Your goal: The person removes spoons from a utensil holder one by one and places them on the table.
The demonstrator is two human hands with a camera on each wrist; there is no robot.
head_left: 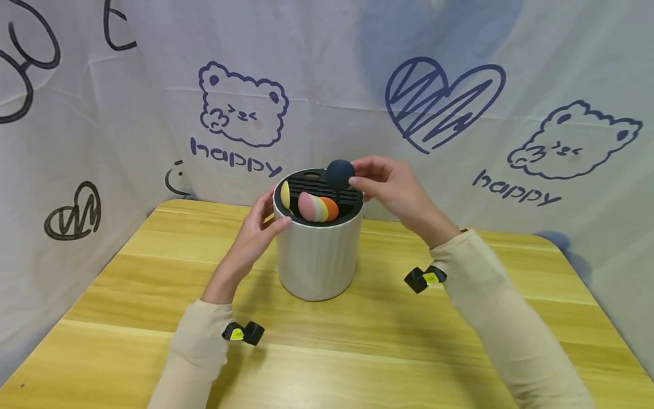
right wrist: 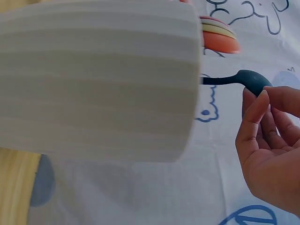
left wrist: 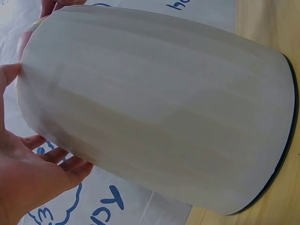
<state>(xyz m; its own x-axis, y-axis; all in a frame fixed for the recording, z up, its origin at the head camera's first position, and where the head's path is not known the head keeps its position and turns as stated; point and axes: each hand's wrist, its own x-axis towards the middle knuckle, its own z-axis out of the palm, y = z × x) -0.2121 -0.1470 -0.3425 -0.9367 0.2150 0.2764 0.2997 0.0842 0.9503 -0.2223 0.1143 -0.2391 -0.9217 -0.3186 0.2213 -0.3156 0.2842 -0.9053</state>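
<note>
A white ribbed utensil holder (head_left: 317,261) stands upright on the table, with a black slotted insert (head_left: 301,186) in its top. My left hand (head_left: 248,236) holds it by the upper left side, thumb at the front of the rim. In my right hand (head_left: 395,184), a dark blue spoon (head_left: 339,172) is pinched by the edge of its round bowl. The right wrist view shows its handle running down into the holder, where the lower end is hidden. Several rounded pieces in pink, white, yellow and orange (head_left: 331,210) stick out at the front, and a yellow piece (head_left: 285,195) at the left.
The wooden table (head_left: 327,352) extends around the holder on the sides and in front. Close behind it hangs a white cloth (head_left: 332,85) printed with bears, hearts and words. Each sleeve carries a small black device (head_left: 426,278) at the wrist.
</note>
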